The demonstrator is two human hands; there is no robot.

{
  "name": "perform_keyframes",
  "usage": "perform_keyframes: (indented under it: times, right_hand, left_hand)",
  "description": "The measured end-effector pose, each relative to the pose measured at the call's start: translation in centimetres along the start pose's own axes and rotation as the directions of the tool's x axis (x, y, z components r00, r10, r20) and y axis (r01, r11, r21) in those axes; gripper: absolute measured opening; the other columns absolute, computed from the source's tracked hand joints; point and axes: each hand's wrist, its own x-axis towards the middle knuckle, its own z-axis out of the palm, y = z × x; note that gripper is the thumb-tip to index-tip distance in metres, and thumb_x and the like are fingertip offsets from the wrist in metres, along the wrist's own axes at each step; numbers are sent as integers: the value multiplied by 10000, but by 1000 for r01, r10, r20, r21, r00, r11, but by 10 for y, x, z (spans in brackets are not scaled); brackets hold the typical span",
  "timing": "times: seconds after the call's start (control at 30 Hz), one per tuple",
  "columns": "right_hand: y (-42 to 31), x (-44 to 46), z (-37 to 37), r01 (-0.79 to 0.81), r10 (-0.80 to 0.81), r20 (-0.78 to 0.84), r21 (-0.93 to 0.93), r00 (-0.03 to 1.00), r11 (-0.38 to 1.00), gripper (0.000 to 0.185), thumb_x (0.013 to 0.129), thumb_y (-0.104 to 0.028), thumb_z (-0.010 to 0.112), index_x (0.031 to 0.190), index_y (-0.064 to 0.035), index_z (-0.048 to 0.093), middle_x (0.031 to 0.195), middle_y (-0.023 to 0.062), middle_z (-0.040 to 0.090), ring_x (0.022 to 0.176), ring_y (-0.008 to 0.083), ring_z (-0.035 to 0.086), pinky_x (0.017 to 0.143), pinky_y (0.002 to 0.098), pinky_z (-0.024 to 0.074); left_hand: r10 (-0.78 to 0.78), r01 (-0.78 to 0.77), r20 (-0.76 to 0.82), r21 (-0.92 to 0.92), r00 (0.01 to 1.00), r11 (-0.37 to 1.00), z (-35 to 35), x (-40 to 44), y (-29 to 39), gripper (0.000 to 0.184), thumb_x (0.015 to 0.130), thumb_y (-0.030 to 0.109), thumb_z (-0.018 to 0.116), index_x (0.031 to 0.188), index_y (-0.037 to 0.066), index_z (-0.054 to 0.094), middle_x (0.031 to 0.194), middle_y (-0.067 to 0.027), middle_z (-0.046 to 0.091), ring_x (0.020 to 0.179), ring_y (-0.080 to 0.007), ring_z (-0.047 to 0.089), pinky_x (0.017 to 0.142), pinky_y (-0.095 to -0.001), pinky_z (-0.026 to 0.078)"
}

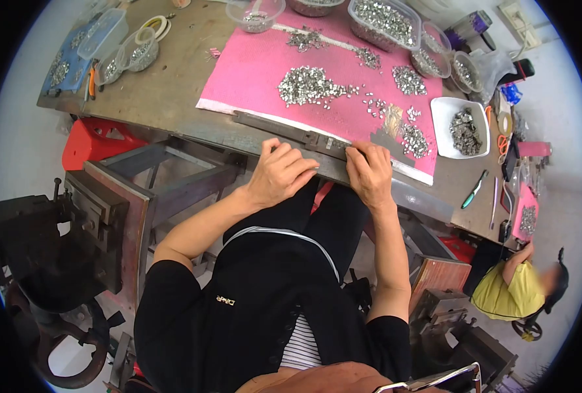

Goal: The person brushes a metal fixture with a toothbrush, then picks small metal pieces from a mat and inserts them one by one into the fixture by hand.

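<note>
My left hand (281, 171) is held just in front of the bench edge, thumb and forefinger pinched together. Whatever sits at those fingertips is too small to make out. My right hand (371, 175) is closed, its fingertips down at the right part of a dark metal bar fixture (271, 126); what they grip is hidden. The fixture lies along the near edge of a pink mat (238, 75). A few small shiny pieces show on it between my hands. Beyond it, a pile of small silvery metal parts (304, 86) is spread on the mat.
A white tray (439, 124) of darker parts stands right of the mat. Plastic tubs of metal parts (384, 23) line the back. Pliers (92, 82) lie at left, a green pen (474, 190) at right. A person in a yellow top (510, 295) sits at far right.
</note>
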Motion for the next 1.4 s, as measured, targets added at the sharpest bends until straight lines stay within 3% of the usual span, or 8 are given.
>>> perform_keyframes:
  times: [0.47,0.67,0.77,1.0,1.4]
  right_hand:
    - [5,55,21,-140,140,8,136,990,981,120,834,-39,707,937,-60,649,916,87,615,877,286,597,789,405,440]
    - [14,74,56,-203,206,83,-41,975,978,80,858,-105,697,901,-54,652,903,98,613,916,286,583,792,424,425]
    - [16,75,53,-186,189,66,-43,980,982,81,863,-109,688,872,-46,638,881,110,608,889,298,589,775,429,421]
    - [21,29,1,-377,374,66,289,925,880,87,867,-11,672,899,-28,593,859,111,600,784,301,583,752,392,427]
    - [3,1,-5,-204,203,24,190,979,960,189,792,32,715,919,-29,589,953,115,615,863,307,571,763,406,426]
  left_hand:
    - [-51,48,61,36,997,998,10,3,8,90,842,136,710,909,114,655,838,-17,556,845,-209,537,887,-419,354]
    - [-46,46,0,17,999,999,0,14,5,90,841,108,692,914,108,640,853,-20,563,851,-216,532,897,-422,347]
    - [-46,46,-33,-6,998,999,-1,28,1,94,849,85,666,933,96,625,886,-32,575,885,-225,547,918,-429,339]
    - [16,-15,-32,6,999,1000,26,53,-2,84,869,102,664,947,98,632,991,-39,609,994,-233,565,984,-452,333]
    - [78,-78,0,28,997,997,45,57,0,137,840,134,714,954,104,644,994,-23,625,1020,-219,574,1013,-486,349]
